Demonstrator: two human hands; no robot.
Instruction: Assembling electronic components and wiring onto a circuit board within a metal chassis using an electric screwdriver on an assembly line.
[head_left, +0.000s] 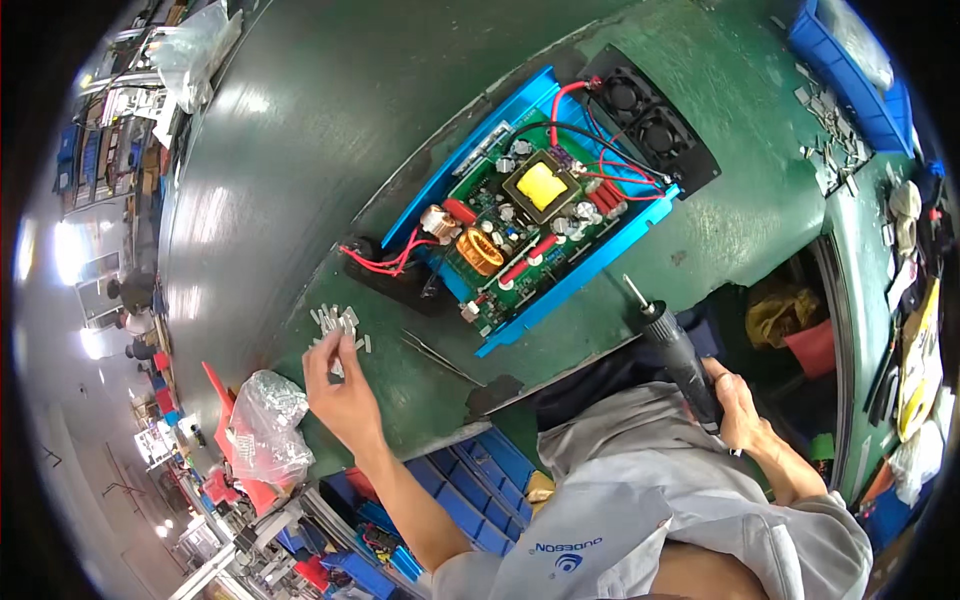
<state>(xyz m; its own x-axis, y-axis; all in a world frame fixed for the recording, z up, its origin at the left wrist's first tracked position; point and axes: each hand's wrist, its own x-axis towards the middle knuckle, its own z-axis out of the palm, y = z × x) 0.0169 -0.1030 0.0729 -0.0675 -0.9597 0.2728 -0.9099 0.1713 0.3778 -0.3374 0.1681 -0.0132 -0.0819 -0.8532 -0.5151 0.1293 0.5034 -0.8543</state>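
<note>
My left hand (343,392) is over a small pile of silver metal pieces (334,318) on the green bench, its fingers bent down and closed; whether a piece is between the fingertips is hidden. In my right hand (738,405) is a black electric screwdriver (680,355), its bit pointing up and left toward the open power unit. The unit has a blue metal case (590,270) around a green circuit board with a yellow transformer (543,186) and a copper coil (480,251). Wires run to a black end panel with two fans (645,118), lying at its far right end.
Tweezers (440,357) lie between the pile and the case. A clear plastic bag (270,425) sits at the bench's left edge. Far right are a blue bin (850,70) and scattered metal pieces (835,135). Blue trays (470,480) stand below the front edge.
</note>
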